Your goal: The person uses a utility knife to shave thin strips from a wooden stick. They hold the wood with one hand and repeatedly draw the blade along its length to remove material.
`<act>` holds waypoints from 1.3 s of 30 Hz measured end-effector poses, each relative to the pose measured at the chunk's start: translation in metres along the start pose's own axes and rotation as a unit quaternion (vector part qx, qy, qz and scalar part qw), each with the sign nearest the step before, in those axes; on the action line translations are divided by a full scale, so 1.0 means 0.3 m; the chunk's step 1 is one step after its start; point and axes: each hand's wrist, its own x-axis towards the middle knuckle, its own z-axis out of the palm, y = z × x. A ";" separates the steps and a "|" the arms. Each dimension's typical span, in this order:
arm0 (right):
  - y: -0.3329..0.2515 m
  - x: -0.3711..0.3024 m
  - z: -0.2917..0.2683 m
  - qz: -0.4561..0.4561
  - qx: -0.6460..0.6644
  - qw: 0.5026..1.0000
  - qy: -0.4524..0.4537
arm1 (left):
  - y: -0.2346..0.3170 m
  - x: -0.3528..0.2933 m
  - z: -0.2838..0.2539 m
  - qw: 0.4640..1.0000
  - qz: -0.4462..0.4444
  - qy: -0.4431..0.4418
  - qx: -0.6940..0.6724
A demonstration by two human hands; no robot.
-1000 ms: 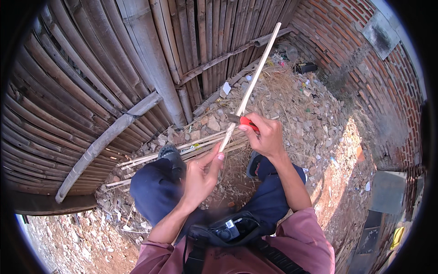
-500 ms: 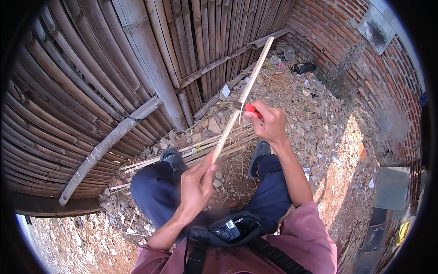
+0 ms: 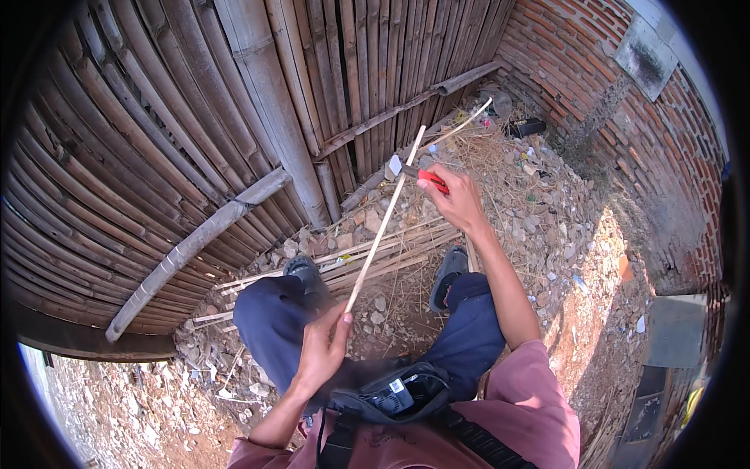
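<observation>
Knife [image 3: 434, 182]: upper centre, farther along the stick [image 3: 382, 234] than before; blade contact unclear
Stick: slim, pale, straight
Left hand [image 3: 323, 345]: pinching stick's near end
Right hand [image 3: 458, 200]: clasping knife

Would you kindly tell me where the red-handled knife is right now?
In the head view, the red-handled knife sits slightly right of and above centre, in the right hand, its blade across the pale stick.

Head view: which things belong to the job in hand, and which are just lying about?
Job in hand:
long, pale wooden strip, in the left grip
red-handled, dark-bladed knife, in the right grip

Lying about:
black, box-shaped object
flat orange fragment
grey-brown stones
loose pale wooden strips, untouched, though possibly spare material
</observation>
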 end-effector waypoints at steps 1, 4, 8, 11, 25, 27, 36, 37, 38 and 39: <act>-0.004 -0.002 0.002 0.007 0.014 1.000 -0.001 | 0.010 0.004 0.000 1.000 -0.020 -0.013 -0.011; -0.002 -0.001 0.000 0.031 0.045 0.998 -0.008 | 0.020 0.013 -0.006 1.000 -0.003 -0.020 0.005; 0.024 0.009 -0.018 0.056 0.068 0.996 -0.028 | -0.025 0.018 0.011 0.989 0.119 0.051 0.070; 0.052 0.017 -0.024 0.031 0.070 0.997 0.001 | -0.031 0.004 0.012 0.987 0.120 0.065 0.083; 0.404 0.165 -0.208 0.205 0.206 0.925 0.245 | -0.069 -0.153 -0.031 0.992 0.076 0.032 0.093; 0.651 0.117 -0.430 0.222 0.146 0.928 0.262 | -0.064 -0.146 -0.044 0.994 0.047 0.029 0.091; 0.473 -0.087 -0.046 0.080 -0.083 0.938 -0.327 | 0.027 -0.021 -0.074 0.993 -0.076 -0.069 -0.061; 0.403 -0.056 -0.036 0.108 0.002 0.950 -0.293 | 0.036 -0.002 -0.075 0.988 -0.095 -0.080 -0.091; 0.333 -0.026 -0.032 0.131 0.089 0.953 -0.257 | 0.026 0.020 -0.077 0.987 -0.087 -0.099 -0.096; 0.230 0.015 -0.062 0.203 0.226 0.930 -0.208 | 0.012 0.039 -0.069 0.980 -0.096 -0.114 -0.134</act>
